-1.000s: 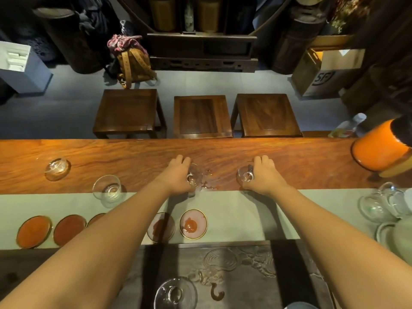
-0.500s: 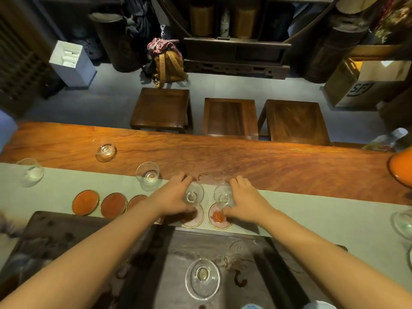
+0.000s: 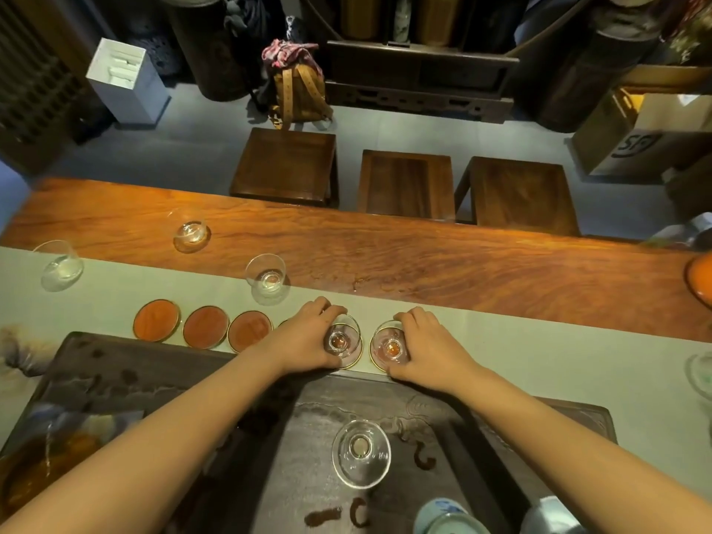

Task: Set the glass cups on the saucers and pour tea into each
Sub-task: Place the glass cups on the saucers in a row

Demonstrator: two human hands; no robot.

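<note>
After we had carried two glass cups from the wooden counter (image 3: 385,264), our left hand (image 3: 308,337) and right hand (image 3: 424,344) each gripped one cup on its saucer, so three saucers (image 3: 205,327) waited empty.

Both cups (image 3: 342,341) now on saucers (image 3: 375,354)

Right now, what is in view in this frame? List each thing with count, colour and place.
glass cups on saucers: two, clear, one under each hand
loose glass cups: three, clear, left part of the table
bare saucers: three, orange with gold rims, in a row left of the hands
glass vessel: one, clear, on the tea tray
tea tray: one, dark, nearest edge
runner: one, pale green, along the table
stools: three, brown, beyond the table
left hand: grip on the left cup
right hand: grip on the right cup
</note>
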